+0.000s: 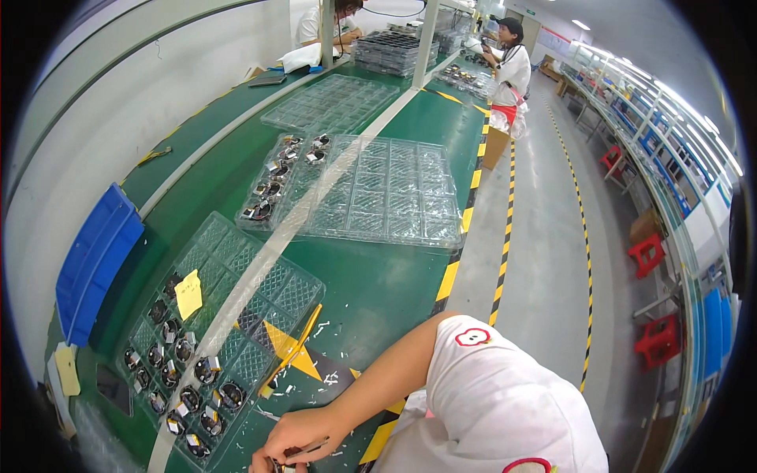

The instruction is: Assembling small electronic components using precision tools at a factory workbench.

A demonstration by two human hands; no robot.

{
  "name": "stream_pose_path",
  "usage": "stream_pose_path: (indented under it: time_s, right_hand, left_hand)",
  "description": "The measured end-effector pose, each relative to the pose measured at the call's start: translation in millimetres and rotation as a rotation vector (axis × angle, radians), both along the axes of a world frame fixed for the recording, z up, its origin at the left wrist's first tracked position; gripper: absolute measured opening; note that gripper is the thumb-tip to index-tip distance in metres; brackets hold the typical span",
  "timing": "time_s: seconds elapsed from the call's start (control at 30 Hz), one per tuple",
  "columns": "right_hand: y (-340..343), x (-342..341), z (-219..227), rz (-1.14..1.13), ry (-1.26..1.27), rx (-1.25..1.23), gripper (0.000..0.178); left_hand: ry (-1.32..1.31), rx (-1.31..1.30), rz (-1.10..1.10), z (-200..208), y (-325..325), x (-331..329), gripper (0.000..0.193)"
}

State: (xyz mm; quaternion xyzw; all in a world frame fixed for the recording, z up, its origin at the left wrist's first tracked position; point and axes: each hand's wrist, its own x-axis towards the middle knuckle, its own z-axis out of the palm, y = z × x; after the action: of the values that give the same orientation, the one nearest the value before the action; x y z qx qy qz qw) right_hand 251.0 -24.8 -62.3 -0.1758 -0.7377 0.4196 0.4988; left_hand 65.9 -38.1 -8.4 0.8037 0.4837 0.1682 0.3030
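My right hand (306,435) is closed round a slim dark metal tool, which looks like tweezers (309,448), at the bottom edge of the view. Under its fingers sits a small round electronic part (285,467), mostly hidden and cut off by the frame. Beside it, a bit of what seems to be my left hand (259,460) shows; its grip is hidden. Just beyond the hands lies a clear plastic tray (272,288). Several round black parts (185,347) with wires fill its near compartments, and a yellow note (188,295) lies on it. Yellow-handled tweezers (296,347) rest against its right edge.
White scraps (331,377) litter the green table (371,280). A larger clear tray (378,189) with several parts lies farther off, before another clear tray (331,102). A blue bin (98,264) stands left. Two people work at the far end. Striped tape (449,280) marks the table edge.
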Motion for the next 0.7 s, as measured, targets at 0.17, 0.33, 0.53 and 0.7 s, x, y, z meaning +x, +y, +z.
stream_pose_path:
  time_s: [0.17, 0.33, 0.53, 0.7]
  right_hand:
    - [-0.5, 7.4, 8.7, -0.008, 0.026, -0.071, 0.012]
    - [-2.0, 5.4, 7.8, -0.042, 0.0, -0.071, 0.01]
    - [-8.6, 3.1, 19.9, 0.01, 0.032, -0.073, 0.012]
    - [-8.9, -1.5, 11.3, -0.051, 0.023, -0.084, 0.01]
  left_hand:
    - [0.02, -0.055, -0.007, 13.9, -1.0, 7.6, 0.038]
    - [-0.001, -0.039, 0.006, 2.9, -0.2, 2.9, 0.037]
    - [-0.012, -0.002, 0.013, 1.6, 0.7, 5.1, 0.034]
    - [-0.038, 0.012, 0.023, 6.5, -2.7, 9.8, 0.038]
